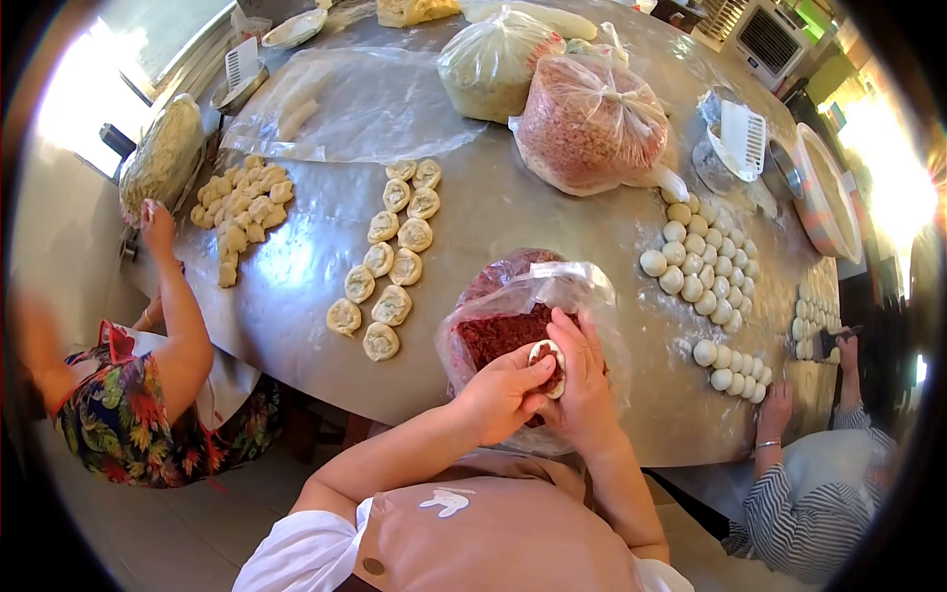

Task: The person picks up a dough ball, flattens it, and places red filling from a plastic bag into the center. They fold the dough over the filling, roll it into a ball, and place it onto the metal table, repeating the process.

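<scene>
In front of me a small round piece of dough (pixel 540 351) with dark red filling in it is held between both hands. My left hand (pixel 501 397) is closed on its left side, the thumb pressed at the filling. My right hand (pixel 584 383) curls around the other side, its fingers pointing up. Directly beneath them lies an open clear plastic bag (pixel 602 296) filled with dark red, crumbly paste (pixel 498 335). Left of the bag, flattened dough rounds (pixel 392 305) with pale centres form two rows.
Bags of pink filling (pixel 592 123) and pale filling (pixel 493 64) stand farther back. White dough balls (pixel 702 259) lie at right, cut dough pieces (pixel 247 202) at left. Co-workers sit on both sides; one hand (pixel 156 229) touches a large dough mass (pixel 163 158), another (pixel 774 409) rests near balls.
</scene>
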`<state>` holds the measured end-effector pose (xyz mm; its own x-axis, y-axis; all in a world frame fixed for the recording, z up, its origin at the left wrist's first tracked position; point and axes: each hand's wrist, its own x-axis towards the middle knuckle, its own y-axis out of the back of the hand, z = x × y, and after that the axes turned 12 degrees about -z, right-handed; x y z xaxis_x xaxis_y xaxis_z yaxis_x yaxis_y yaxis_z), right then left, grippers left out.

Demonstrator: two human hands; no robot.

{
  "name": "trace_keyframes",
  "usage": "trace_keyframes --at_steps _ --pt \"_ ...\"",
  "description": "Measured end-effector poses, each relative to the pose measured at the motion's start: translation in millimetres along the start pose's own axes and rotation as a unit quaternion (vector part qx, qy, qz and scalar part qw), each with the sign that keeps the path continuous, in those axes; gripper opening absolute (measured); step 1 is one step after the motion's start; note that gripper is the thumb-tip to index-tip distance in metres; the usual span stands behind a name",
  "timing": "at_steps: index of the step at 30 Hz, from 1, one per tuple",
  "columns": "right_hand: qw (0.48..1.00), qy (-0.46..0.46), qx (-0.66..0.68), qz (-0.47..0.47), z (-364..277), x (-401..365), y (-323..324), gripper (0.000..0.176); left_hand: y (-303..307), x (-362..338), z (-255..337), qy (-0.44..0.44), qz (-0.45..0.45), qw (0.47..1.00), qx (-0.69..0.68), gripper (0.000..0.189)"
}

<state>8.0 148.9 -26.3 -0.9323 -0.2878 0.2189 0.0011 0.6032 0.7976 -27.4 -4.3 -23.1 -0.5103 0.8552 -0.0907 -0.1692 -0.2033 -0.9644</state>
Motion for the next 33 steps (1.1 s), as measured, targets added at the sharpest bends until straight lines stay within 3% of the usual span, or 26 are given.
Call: trace_keyframes --at_steps 6,9,15,18,22,25,28,29,31,32,33 --pt "0.999 0.019 0.006 0.047 -11 7 -2 0.070 -17 4 0 0.017 0.098 0.987 0.122 0.021" --pt "0.997 0.020 0.035 0.064 -12 7 -4 0.066 -9 5 -8 0.006 0.101 0.981 0.165 0.029" --pt "0.986 0.025 0.098 0.129 -10 8 -1 0.049 -11 1 -7 0.007 0.004 0.994 -0.110 0.033" --pt "0.985 0.001 0.075 0.156 -21 13 -4 0.030 -19 3 -8 0.008 0.092 0.996 0.016 0.033" --pt "0.980 -0.010 0.028 0.197 -34 20 -11 0.014 -13 5 -8 0.009 0.097 0.983 0.158 0.034" --pt "0.972 -0.028 0.097 0.212 -29 21 -14 0.022 -23 8 -8 -0.011 0.117 0.978 0.170 0.039" --pt "0.890 -0.133 0.369 0.231 -24 26 -1 0.038 -48 3 -13 -0.096 0.063 0.983 0.143 0.047" --pt "0.870 -0.144 0.408 0.237 -27 29 4 0.042 -44 1 -11 -0.121 0.046 0.953 0.275 0.047" --pt "0.823 -0.165 0.484 0.249 -40 35 14 0.053 -35 1 -7 -0.166 0.010 0.837 0.521 0.046" --pt "0.831 -0.139 0.494 0.217 -43 34 16 0.063 -37 1 -10 -0.195 0.015 0.859 0.473 0.039" --pt "0.803 -0.113 0.546 0.209 -49 33 17 0.066 -34 2 -8 -0.230 0.013 0.825 0.516 0.036"
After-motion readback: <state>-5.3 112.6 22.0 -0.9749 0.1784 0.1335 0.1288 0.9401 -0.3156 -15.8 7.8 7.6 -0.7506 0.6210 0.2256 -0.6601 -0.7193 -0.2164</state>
